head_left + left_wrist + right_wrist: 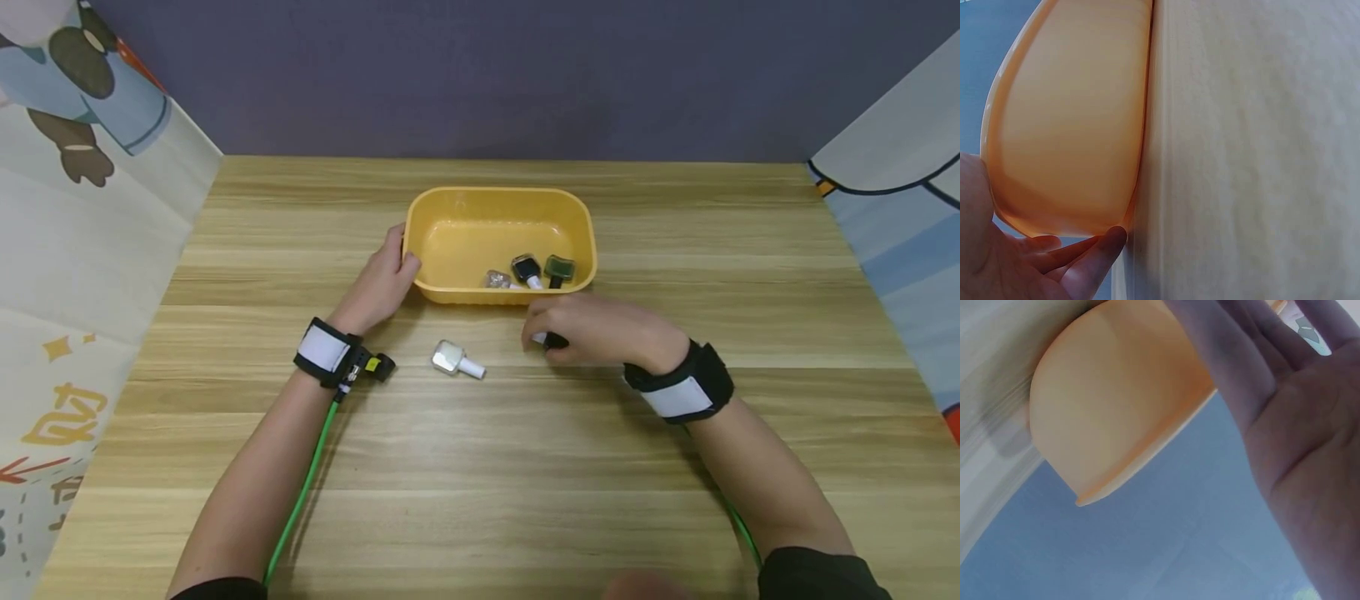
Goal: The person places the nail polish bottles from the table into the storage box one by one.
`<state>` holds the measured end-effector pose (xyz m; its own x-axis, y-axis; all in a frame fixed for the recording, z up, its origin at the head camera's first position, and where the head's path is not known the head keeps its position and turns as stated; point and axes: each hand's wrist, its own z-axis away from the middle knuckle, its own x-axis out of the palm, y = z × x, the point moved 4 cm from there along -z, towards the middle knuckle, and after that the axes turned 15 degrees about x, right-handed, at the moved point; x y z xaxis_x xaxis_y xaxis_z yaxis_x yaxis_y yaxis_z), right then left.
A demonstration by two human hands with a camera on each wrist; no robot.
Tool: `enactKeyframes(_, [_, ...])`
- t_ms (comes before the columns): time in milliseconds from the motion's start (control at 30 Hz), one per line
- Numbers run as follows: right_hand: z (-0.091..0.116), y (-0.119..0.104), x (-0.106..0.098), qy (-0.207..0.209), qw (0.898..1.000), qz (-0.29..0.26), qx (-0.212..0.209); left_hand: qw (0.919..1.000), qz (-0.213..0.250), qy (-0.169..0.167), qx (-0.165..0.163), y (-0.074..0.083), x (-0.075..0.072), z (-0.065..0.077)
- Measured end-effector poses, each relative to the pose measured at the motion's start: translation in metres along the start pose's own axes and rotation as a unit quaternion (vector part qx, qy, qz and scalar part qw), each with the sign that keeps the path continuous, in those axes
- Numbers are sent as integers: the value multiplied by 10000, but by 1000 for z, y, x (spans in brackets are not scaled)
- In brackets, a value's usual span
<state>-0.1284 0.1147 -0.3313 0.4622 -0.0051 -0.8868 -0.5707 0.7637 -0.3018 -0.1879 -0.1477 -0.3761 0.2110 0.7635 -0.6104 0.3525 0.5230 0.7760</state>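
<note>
Wood-grain tabletop [480, 467], small bottle [556, 341] within the right hand [592, 327].

Here's the bare left hand [378, 287], thumb opposite its fingers in a firm grip, the bare left forearm [258, 475] slanting out behind it! And right of that grip, the bare right hand [592, 325], back upward, fingers bent into a pinch, bare right forearm [776, 479] trailing behind!

Wood-grain tabletop [450, 500], dark panel [510, 75] behind. 1 white cartoon-print sheet [90, 267] on left, 1 white-and-blue printed sheet [907, 242] on right.
</note>
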Motion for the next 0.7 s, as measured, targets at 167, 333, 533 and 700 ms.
enactKeyframes(167, [3, -2, -5, 147, 9999, -34, -77, 10000, -11, -5, -23, 1, -1, 0])
enactKeyframes(333, [4, -4, -7, 242, 9996, 52, -136, 10000, 24, -3, -27, 1, -1, 1])
enactKeyframes(533, [6, -8, -9, 565, 9973, 250, -400, 10000, 29, -9, -18, 1, -1, 1])
enactKeyframes(700, [8, -12, -14, 1103, 9905, 278, -774, 10000, 31, -28, -29, 1, 0, 1])
